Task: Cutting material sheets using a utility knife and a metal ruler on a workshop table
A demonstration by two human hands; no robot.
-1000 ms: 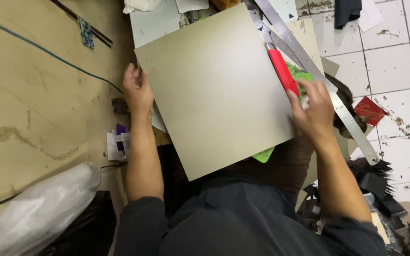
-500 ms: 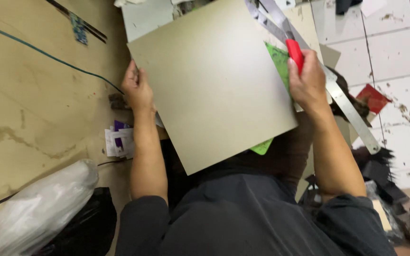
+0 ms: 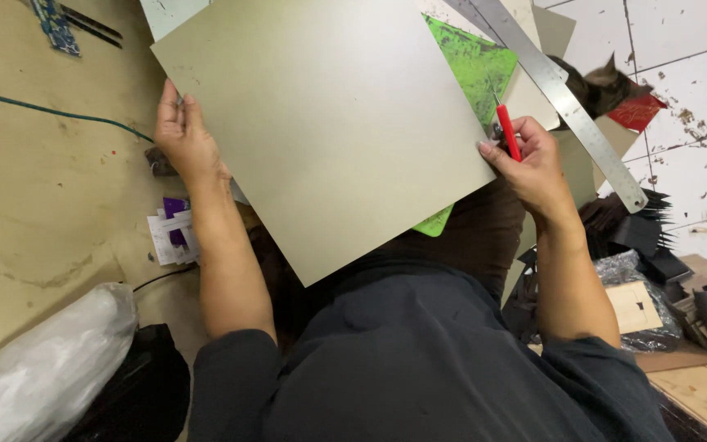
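Plywood worktop (image 3: pixel 34 205) on the left, scuffed and stained; white tiled floor (image 3: pixel 689 57) on the right, littered with dark scraps. In the middle, 1 large pale grey-green sheet of card (image 3: pixel 321 131), tilted as a diamond and resting over the lap, covering most of what lies beneath. Left hand (image 3: pixel 183 139) closed on the sheet's left edge, fingers tucked behind it. Right hand (image 3: pixel 529 160) clamped on the right corner, gripping at the same time a red-handled craft knife (image 3: pixel 507 131), blade pointing up and away. Under the sheet, a green cutting mat (image 3: pixel 476 65), showing only as 1 wedge at upper right and 1 small tip at the lower edge. Long steel ruler (image 3: pixel 566 98) lying diagonally just beyond the right hand, over more card. Red scrap (image 3: pixel 638 110) on the tiles near the ruler. To the left: thin blue-green cable (image 3: pixel 51 110) across the worktop, purple-and-white paper pieces (image 3: pixel 173 233) just beside the left forearm, pale plastic bag (image 3: pixel 42 368) and black bag (image 3: pixel 137 389) at the lower left corner. Lower right: black offcuts (image 3: pixel 640 229), a plastic-wrapped brown piece (image 3: pixel 640 307).
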